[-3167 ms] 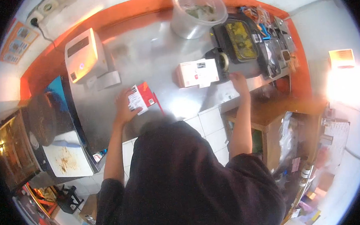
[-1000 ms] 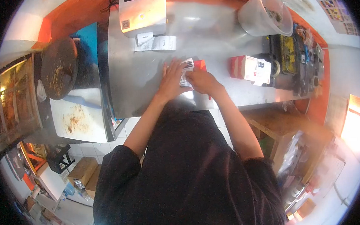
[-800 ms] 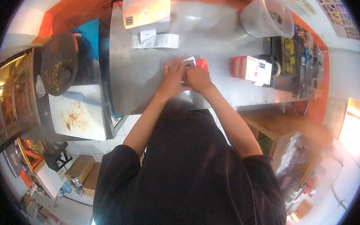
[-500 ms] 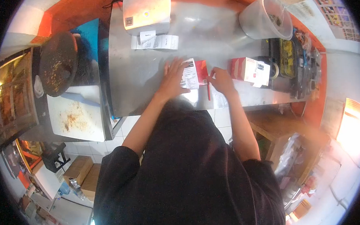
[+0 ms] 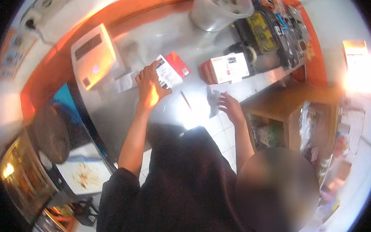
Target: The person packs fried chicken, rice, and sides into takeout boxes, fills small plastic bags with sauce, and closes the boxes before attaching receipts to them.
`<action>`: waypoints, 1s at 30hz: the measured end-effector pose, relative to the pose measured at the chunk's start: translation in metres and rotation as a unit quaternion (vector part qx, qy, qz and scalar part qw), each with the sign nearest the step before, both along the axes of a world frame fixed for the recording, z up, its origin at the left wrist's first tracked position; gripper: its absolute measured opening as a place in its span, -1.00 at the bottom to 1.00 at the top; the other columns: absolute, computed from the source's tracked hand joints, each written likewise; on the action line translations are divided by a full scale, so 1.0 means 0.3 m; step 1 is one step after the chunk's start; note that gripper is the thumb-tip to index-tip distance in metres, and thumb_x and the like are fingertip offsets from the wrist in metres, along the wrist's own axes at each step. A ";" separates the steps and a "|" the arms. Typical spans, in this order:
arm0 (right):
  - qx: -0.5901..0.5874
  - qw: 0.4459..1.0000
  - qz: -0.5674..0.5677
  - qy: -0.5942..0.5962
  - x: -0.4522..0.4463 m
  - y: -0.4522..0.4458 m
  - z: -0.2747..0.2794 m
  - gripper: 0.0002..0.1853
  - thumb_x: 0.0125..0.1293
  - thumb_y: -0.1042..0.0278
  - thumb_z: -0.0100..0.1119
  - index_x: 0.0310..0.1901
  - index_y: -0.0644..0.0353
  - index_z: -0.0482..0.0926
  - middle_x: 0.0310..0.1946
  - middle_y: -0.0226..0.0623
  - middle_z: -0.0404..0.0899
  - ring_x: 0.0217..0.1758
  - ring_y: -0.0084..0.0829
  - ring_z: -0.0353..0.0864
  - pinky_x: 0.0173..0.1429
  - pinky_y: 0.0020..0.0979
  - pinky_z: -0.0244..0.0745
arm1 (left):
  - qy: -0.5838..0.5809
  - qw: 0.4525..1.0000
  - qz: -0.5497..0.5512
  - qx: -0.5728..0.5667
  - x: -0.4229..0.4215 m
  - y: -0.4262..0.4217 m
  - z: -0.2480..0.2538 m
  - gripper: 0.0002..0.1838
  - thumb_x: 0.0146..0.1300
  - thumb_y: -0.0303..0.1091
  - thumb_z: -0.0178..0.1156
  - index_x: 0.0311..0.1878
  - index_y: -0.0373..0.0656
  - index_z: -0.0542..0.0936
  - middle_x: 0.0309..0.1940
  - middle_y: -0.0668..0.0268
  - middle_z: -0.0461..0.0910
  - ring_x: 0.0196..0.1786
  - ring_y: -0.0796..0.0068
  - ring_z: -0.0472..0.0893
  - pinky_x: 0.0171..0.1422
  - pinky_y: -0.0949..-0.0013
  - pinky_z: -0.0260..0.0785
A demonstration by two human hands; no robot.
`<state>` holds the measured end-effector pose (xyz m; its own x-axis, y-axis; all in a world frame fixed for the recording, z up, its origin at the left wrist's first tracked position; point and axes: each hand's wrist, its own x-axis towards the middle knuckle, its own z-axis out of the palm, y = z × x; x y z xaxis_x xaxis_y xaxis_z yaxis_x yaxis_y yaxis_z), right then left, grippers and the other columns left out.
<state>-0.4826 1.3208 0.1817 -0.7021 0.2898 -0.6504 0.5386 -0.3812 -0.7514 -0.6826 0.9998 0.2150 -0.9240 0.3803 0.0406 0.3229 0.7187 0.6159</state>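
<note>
My left hand (image 5: 150, 87) is at the left end of a red and white box (image 5: 178, 65) on the metal table, its fingers and thumb spanning the box's width. A printed paper slip (image 5: 167, 73) lies over the box's near part. My right hand (image 5: 232, 108) hovers at the table's front edge, fingers apart and slightly curled, holding nothing. A thin red pen-like stick (image 5: 186, 100) rests on the metal between the hands. Beyond my right hand sits a second red and white box (image 5: 225, 68) with a printed label.
A white and orange label printer (image 5: 93, 58) stands at the back left, with a paper strip (image 5: 126, 82) before it. A clear plastic bucket (image 5: 220, 13) and black trays (image 5: 265, 32) fill the back right. A stained white board (image 5: 81, 174) lies left; a wooden shelf (image 5: 277, 102) stands right.
My view has turned, and a blurred round patch now covers the lower right. My right hand has moved away from the red stick toward the table's front edge. My left hand stays by the box.
</note>
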 end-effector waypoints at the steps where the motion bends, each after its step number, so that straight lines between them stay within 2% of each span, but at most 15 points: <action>1: 0.000 1.000 -0.019 0.007 -0.012 0.010 -0.009 -0.32 0.47 -0.12 0.22 0.32 0.36 0.44 0.06 -0.10 0.56 0.07 -0.28 0.61 0.12 -0.25 0.56 | 0.007 1.000 -0.019 0.000 -0.059 0.060 0.005 0.14 -0.35 -0.21 0.60 0.45 0.00 0.29 0.20 0.03 0.46 0.33 0.02 0.41 0.44 -0.04 0.10; 4: -0.131 0.960 -0.246 0.041 -0.129 0.060 -0.017 -0.01 0.42 -0.35 0.16 0.56 0.31 0.08 0.49 0.03 0.17 0.49 -0.02 0.30 0.56 -0.02 0.23 | -0.023 0.998 -0.025 -0.049 -0.231 0.283 -0.011 0.21 -0.29 -0.17 0.62 0.51 0.01 0.17 0.21 0.02 0.45 0.33 0.01 0.41 0.44 -0.10 0.09; 9: -0.067 0.966 -0.247 0.044 -0.291 0.086 -0.018 -0.08 0.38 -0.32 0.24 0.52 0.21 0.24 0.44 -0.05 0.33 0.47 -0.09 0.35 0.50 0.06 0.26 | -0.046 0.991 -0.080 -0.098 -0.338 0.577 -0.108 0.26 -0.25 -0.09 0.66 0.56 0.01 0.14 0.31 -0.01 0.42 0.43 -0.03 0.35 0.46 -0.15 0.11; 11: -0.050 0.966 -0.246 0.056 -0.305 0.101 -0.030 -0.16 0.37 -0.29 0.27 0.45 0.21 0.36 0.33 -0.13 0.49 0.39 -0.14 0.46 0.46 0.05 0.30 | -0.099 0.975 -0.197 0.017 -0.405 0.581 -0.188 0.24 -0.23 -0.02 0.68 0.56 -0.06 0.22 0.38 0.00 0.40 0.48 0.00 0.36 0.46 -0.07 0.22; 12: -0.025 0.971 -0.227 0.067 -0.305 0.107 -0.018 -0.20 0.39 -0.27 0.26 0.41 0.23 0.40 0.26 -0.20 0.57 0.32 -0.20 0.54 0.43 0.03 0.33 | -0.177 0.946 -0.238 0.130 -0.441 0.591 -0.162 -0.02 -0.02 0.06 0.61 0.42 -0.20 0.44 0.24 0.03 0.59 0.30 0.13 0.58 0.34 0.11 0.41; 13: -0.027 0.968 -0.239 0.069 -0.303 0.109 -0.009 -0.20 0.39 -0.27 0.26 0.41 0.23 0.40 0.26 -0.20 0.57 0.32 -0.20 0.54 0.43 0.03 0.33 | -0.177 0.944 -0.249 0.125 -0.453 0.613 -0.145 -0.02 -0.02 0.06 0.61 0.42 -0.20 0.44 0.24 0.03 0.59 0.30 0.13 0.58 0.34 0.11 0.41; 15: -0.073 0.966 -0.229 0.100 -0.316 0.119 0.019 -0.36 0.46 0.08 0.28 0.40 0.32 0.39 0.26 -0.23 0.56 0.30 -0.38 0.56 0.33 -0.28 0.47 | -0.370 0.909 -0.186 0.044 -0.475 0.630 -0.096 -0.13 0.23 0.20 0.41 0.38 -0.32 0.49 0.17 -0.04 0.65 0.26 0.18 0.63 0.36 0.27 0.42; 17: -0.084 0.950 -0.254 0.163 -0.351 0.110 -0.023 -0.42 0.47 0.13 0.27 0.37 0.32 0.43 0.22 -0.25 0.59 0.22 -0.41 0.62 0.29 -0.34 0.53 | -0.343 0.916 -0.208 0.032 -0.481 0.643 -0.140 -0.26 0.32 0.25 0.29 0.23 -0.30 0.63 -0.03 0.05 0.74 0.09 0.27 0.70 0.26 0.28 0.46; 19: -0.078 0.956 -0.246 0.138 -0.354 0.114 -0.014 -0.41 0.45 0.12 0.32 0.35 0.33 0.43 0.16 -0.24 0.63 0.11 -0.40 0.69 0.16 -0.33 0.64 | -0.364 0.907 -0.206 -0.053 -0.494 0.632 -0.158 -0.35 0.32 0.19 0.33 0.14 -0.28 0.67 -0.12 0.16 0.76 -0.03 0.38 0.71 0.13 0.29 0.50; 20: -0.089 0.960 -0.245 0.102 -0.344 0.115 -0.023 -0.40 0.43 0.09 0.35 0.33 0.32 0.45 0.14 -0.18 0.64 0.09 -0.37 0.70 0.11 -0.34 0.67 | -0.330 0.925 -0.184 -0.040 -0.539 0.586 -0.407 -0.45 0.30 0.10 0.40 0.01 -0.28 0.71 -0.19 0.23 0.76 -0.11 0.41 0.72 0.02 0.25 0.55; 21: -0.092 0.958 -0.262 0.066 -0.332 0.101 -0.033 -0.40 0.41 0.07 0.37 0.31 0.30 0.48 0.11 -0.14 0.65 0.09 -0.35 0.70 0.11 -0.30 0.68 | -0.415 0.885 -0.162 0.138 -0.453 0.552 -0.267 -0.52 0.34 -0.05 0.41 0.10 -0.26 0.67 -0.11 0.29 0.74 -0.06 0.43 0.70 0.08 0.27 0.55; 22: -0.076 0.961 -0.264 0.033 -0.322 0.086 0.003 -0.36 0.40 0.05 0.38 0.35 0.28 0.44 0.13 -0.15 0.64 0.13 -0.33 0.68 0.14 -0.26 0.67 | -0.481 0.828 -0.163 0.237 -0.427 0.527 -0.298 -0.55 0.39 -0.22 0.37 0.23 -0.24 0.58 0.02 0.29 0.70 0.01 0.42 0.68 0.16 0.27 0.54; 23: -0.063 0.962 -0.265 -0.003 -0.307 0.066 0.032 -0.31 0.40 0.03 0.39 0.39 0.27 0.40 0.15 -0.16 0.64 0.17 -0.31 0.67 0.18 -0.22 0.66 | -0.445 0.847 -0.175 0.232 -0.409 0.504 -0.337 -0.53 0.41 -0.32 0.32 0.31 -0.25 0.49 0.12 0.26 0.66 0.08 0.43 0.66 0.21 0.29 0.54; 27: -0.143 0.967 -0.207 0.040 -0.217 0.054 0.110 -0.26 0.45 -0.03 0.31 0.45 0.29 0.30 0.23 -0.20 0.59 0.21 -0.35 0.65 0.25 -0.28 0.63 | -0.567 0.770 -0.103 0.273 -0.326 0.350 -0.434 -0.45 0.37 -0.49 0.26 0.40 -0.19 0.38 0.14 0.19 0.62 0.07 0.31 0.69 0.01 0.25 0.67; 30: -0.211 0.954 -0.177 0.118 -0.158 0.074 -0.077 -0.20 0.42 -0.10 0.32 0.49 0.22 0.25 0.26 -0.20 0.56 0.25 -0.34 0.62 0.27 -0.25 0.58 | -0.581 0.756 -0.049 0.298 -0.260 0.310 -0.408 -0.50 0.33 -0.50 0.23 0.34 -0.19 0.42 0.01 0.25 0.63 -0.08 0.34 0.70 -0.16 0.32 0.63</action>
<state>-0.5301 1.3430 0.1586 -0.7501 0.2830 -0.5977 0.1552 -0.8032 -0.5751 -0.7606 1.0930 0.0927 -0.4366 0.6837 -0.5848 -0.6503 0.2094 0.7303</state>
